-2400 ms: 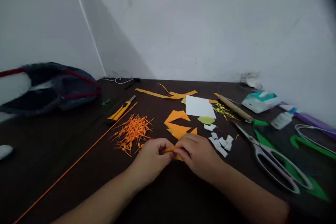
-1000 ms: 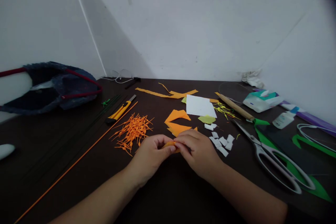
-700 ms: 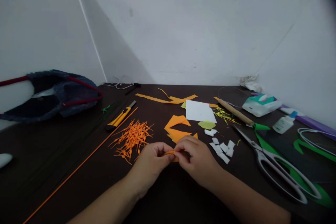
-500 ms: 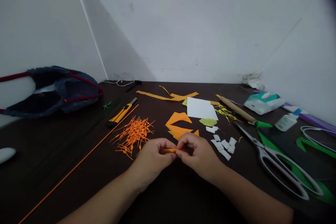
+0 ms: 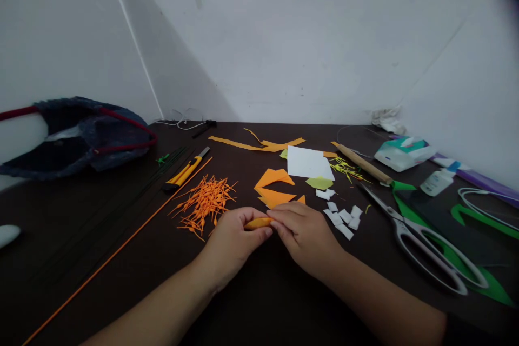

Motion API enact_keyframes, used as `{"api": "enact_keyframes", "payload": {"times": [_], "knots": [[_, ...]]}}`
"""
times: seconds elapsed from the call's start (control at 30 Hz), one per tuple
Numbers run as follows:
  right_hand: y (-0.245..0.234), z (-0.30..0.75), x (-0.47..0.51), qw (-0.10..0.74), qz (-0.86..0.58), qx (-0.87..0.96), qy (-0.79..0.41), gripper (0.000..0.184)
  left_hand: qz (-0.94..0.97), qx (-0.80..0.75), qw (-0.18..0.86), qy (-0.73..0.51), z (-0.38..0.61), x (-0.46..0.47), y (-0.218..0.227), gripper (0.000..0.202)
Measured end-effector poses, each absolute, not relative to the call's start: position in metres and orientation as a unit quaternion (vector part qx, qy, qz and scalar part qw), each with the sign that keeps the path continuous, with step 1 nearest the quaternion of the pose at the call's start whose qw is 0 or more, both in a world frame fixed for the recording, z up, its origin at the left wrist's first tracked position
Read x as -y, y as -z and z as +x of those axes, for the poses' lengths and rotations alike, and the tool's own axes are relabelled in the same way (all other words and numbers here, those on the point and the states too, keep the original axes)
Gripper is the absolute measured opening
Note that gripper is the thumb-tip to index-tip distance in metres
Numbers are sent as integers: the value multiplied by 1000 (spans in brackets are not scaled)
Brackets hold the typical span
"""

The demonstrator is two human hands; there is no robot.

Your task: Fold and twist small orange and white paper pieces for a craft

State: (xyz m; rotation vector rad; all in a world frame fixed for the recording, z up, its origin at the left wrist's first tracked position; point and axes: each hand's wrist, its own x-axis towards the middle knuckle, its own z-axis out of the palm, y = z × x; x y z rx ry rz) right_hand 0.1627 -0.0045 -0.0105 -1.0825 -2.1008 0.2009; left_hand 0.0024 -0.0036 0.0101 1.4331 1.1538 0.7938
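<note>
A small piece of orange paper [image 5: 258, 223], folded or rolled, lies between my two hands low in the middle of the view. My left hand [image 5: 237, 235] pinches its left part between thumb and fingers. With thumb and fingertips, my right hand [image 5: 302, 230] closes on its right end. Just beyond the hands are cut orange paper pieces [image 5: 275, 179]. Left of them is a pile of thin twisted orange strands [image 5: 213, 197] with small bulges. Several small white folded pieces [image 5: 344, 216] lie beside my right hand.
Large scissors [image 5: 409, 232] lie at right, over green paper [image 5: 497, 284]. Behind them are a glue bottle [image 5: 438, 181], a wipes pack [image 5: 399, 155] and a wooden stick [image 5: 365, 165]. White paper [image 5: 310, 162] lies centrally. A yellow cutter [image 5: 188, 170] and long orange stick [image 5: 121, 248] are left.
My right hand's fingers have shifted and flattened around the paper's right end, and more of the orange paper shows. The whole view has shifted slightly.
</note>
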Motion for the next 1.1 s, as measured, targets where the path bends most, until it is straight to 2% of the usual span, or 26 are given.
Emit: {"api": "enact_keyframes", "payload": {"times": [0.2, 0.47, 0.63, 0.73, 0.9, 1.1], "knots": [[10, 162, 3, 369, -438, 813, -101, 15, 647, -501, 489, -302, 0, 2, -11, 13], [11, 158, 2, 389, -504, 728, -255, 16, 733, -450, 420, -290, 0, 3, -12, 16], [8, 157, 2, 350, -539, 686, -342, 15, 762, -445, 374, -286, 1, 6, -13, 14], [5, 157, 4, 338, -536, 702, -325, 15, 776, -434, 350, -295, 1, 5, -9, 13], [5, 157, 6, 343, -516, 750, -233, 11, 765, -441, 358, -304, 1, 2, -7, 12], [0, 176, 0, 341, -524, 748, -224, 13, 705, -499, 381, -330, -2, 2, -11, 12]]}}
